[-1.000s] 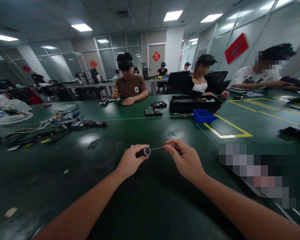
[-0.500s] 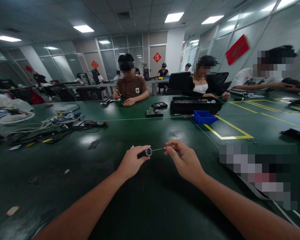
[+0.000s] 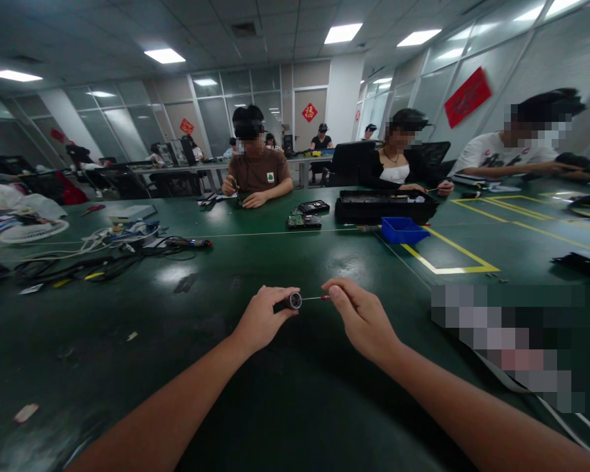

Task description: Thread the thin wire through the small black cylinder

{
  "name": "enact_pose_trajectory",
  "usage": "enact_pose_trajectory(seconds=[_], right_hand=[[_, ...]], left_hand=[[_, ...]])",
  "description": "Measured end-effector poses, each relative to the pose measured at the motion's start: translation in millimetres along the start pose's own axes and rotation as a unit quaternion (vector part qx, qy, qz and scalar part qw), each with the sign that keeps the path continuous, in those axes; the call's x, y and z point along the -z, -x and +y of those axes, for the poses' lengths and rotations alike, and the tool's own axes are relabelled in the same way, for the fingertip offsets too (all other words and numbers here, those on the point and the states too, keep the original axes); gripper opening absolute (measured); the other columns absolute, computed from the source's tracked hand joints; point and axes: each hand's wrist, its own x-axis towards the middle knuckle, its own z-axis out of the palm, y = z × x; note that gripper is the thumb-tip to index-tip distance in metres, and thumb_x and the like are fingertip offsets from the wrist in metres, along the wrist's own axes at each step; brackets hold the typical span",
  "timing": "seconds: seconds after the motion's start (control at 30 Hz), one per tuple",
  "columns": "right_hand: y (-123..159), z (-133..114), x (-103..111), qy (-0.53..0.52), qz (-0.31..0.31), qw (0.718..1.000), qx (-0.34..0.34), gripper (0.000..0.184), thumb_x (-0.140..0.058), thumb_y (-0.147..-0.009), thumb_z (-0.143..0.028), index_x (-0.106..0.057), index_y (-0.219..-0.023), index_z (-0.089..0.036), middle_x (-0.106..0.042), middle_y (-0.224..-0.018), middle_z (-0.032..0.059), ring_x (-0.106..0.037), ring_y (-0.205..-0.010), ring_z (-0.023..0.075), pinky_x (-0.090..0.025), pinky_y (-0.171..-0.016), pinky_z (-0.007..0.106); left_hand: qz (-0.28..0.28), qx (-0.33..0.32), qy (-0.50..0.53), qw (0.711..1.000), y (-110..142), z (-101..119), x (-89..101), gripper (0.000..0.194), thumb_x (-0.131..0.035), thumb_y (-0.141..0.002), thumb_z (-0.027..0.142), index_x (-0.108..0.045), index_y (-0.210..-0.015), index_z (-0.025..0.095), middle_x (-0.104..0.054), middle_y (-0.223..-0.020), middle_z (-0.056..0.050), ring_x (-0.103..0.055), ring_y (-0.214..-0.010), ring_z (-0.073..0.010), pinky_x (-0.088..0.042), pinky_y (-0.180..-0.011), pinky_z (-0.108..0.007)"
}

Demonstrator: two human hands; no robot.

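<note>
Between thumb and fingers, my left hand (image 3: 261,320) grips a dark cylindrical part (image 3: 294,300) whose round end, with a lighter ring, faces me. My right hand (image 3: 361,314) is closed around the handle of a screwdriver (image 3: 325,297); only the red front of the handle and the thin metal shaft show. The shaft points left, and its tip meets the right side of the cylinder's end. Whether the tip sits inside or just touches the rim, I cannot tell. Both hands are held above the green table (image 3: 295,419).
A blue bin (image 3: 404,230) stands before a long black case (image 3: 385,208). Hard drives with a circuit board (image 3: 305,221) lie left of it. Tangled cables (image 3: 122,252) spread at the left. Several people sit across the table, one in a brown shirt (image 3: 264,172).
My right hand has turned around the screwdriver and now covers more of its handle. The shaft lies more level. The cylinder has shifted slightly right in my left hand.
</note>
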Motion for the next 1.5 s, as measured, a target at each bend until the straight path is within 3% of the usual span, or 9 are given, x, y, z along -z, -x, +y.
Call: enact_pose_trajectory(seconds=[0.17,0.33,0.43,0.5,0.57,0.77,0.93,1.13,1.5], right_hand=[[0.5,3.3,-1.7,-0.038,0.03,0.998,-0.034,0.026,-0.046,-0.1,-0.036,-0.059,-0.117,-0.022,-0.071,-0.089,0.0041,-0.068,-0.08,0.0219,-0.052,-0.072,0.035],[-5.9,11.4,-4.7,-0.163,0.05,0.981,-0.091,0.027,-0.058,-0.093,-0.045,-0.062,-0.104,-0.02,-0.071,-0.093,0.0065,-0.069,-0.086,0.0223,-0.055,-0.08,0.039],[-12.2,18.6,-7.4,-0.289,0.066,0.942,-0.155,0.03,-0.057,-0.093,-0.048,-0.063,-0.097,-0.02,-0.069,-0.086,0.0051,-0.068,-0.08,0.0204,-0.057,-0.082,0.04],[-15.6,23.3,-8.7,-0.374,0.023,0.902,-0.213,0.03,-0.054,-0.093,-0.049,-0.061,-0.088,-0.021,-0.063,-0.073,0.0021,-0.065,-0.067,0.0185,-0.059,-0.078,0.042],[-17.3,26.7,-9.2,-0.4,0.008,0.888,-0.229,0.03,-0.053,-0.093,-0.049,-0.058,-0.085,-0.021,-0.06,-0.068,0.0009,-0.062,-0.061,0.0177,-0.06,-0.076,0.043],[-14.1,26.5,-8.0,-0.287,0.074,0.944,-0.143,0.032,-0.053,-0.094,-0.051,-0.061,-0.095,-0.02,-0.067,-0.083,0.0049,-0.067,-0.076,0.0199,-0.058,-0.075,0.038],[-8.8,17.9,-4.9,-0.164,0.052,0.981,-0.09,0.028,-0.049,-0.098,-0.046,-0.061,-0.097,-0.02,-0.068,-0.083,0.0044,-0.067,-0.076,0.0196,-0.055,-0.076,0.038],[-3.4,12.3,-4.7,-0.138,0.01,0.989,-0.058,0.022,-0.049,-0.099,-0.042,-0.059,-0.103,-0.023,-0.071,-0.09,0.0041,-0.071,-0.084,0.0205,-0.056,-0.079,0.038],[0.2,9.6,-5.6,-0.094,0.018,0.995,-0.034,0.019,-0.047,-0.101,-0.04,-0.058,-0.106,-0.025,-0.073,-0.092,0.0039,-0.073,-0.088,0.0215,-0.057,-0.079,0.039]], left_hand=[[-0.001,0.014,0.0,1.0,-0.3,1.6,0.1,0.041,-0.072,-0.085,0.018,-0.067,-0.123,0.03,-0.07,-0.122,-0.003,-0.061,-0.115,-0.0254,-0.037,-0.11,-0.049],[0.003,0.007,0.013,1.0,0.1,4.5,0.9,0.041,-0.072,-0.085,0.017,-0.067,-0.124,0.029,-0.07,-0.121,-0.003,-0.061,-0.113,-0.0241,-0.04,-0.108,-0.046],[-0.008,-0.01,0.014,1.0,0.3,6.5,1.6,0.038,-0.07,-0.086,0.017,-0.067,-0.122,0.03,-0.068,-0.125,-0.003,-0.059,-0.119,-0.0244,-0.034,-0.113,-0.05],[-0.015,-0.02,0.006,1.0,0.2,7.2,1.8,0.038,-0.069,-0.087,0.018,-0.067,-0.123,0.031,-0.067,-0.127,-0.003,-0.057,-0.122,-0.0245,-0.028,-0.117,-0.054],[-0.016,-0.022,-0.001,1.0,0.1,7.4,1.7,0.039,-0.069,-0.088,0.019,-0.066,-0.124,0.031,-0.067,-0.127,-0.003,-0.057,-0.122,-0.0247,-0.025,-0.118,-0.056],[-0.012,-0.013,-0.005,1.0,0.2,5.8,1.7,0.038,-0.07,-0.087,0.021,-0.066,-0.124,0.032,-0.067,-0.128,-0.003,-0.057,-0.123,-0.0252,-0.021,-0.119,-0.058],[0.0,-0.006,-0.002,1.0,0.2,5.8,2.4,0.038,-0.071,-0.087,0.022,-0.066,-0.123,0.032,-0.068,-0.127,-0.002,-0.057,-0.123,-0.0245,-0.018,-0.12,-0.058],[0.026,0.004,-0.013,1.0,-0.9,6.6,3.5,0.037,-0.072,-0.085,0.017,-0.068,-0.12,0.029,-0.069,-0.123,-0.003,-0.059,-0.118,-0.0251,-0.027,-0.117,-0.054],[0.045,-0.003,-0.01,0.999,-1.7,2.1,1.7,0.037,-0.072,-0.084,0.015,-0.069,-0.118,0.029,-0.069,-0.119,-0.003,-0.06,-0.113,-0.0234,-0.041,-0.107,-0.046]])
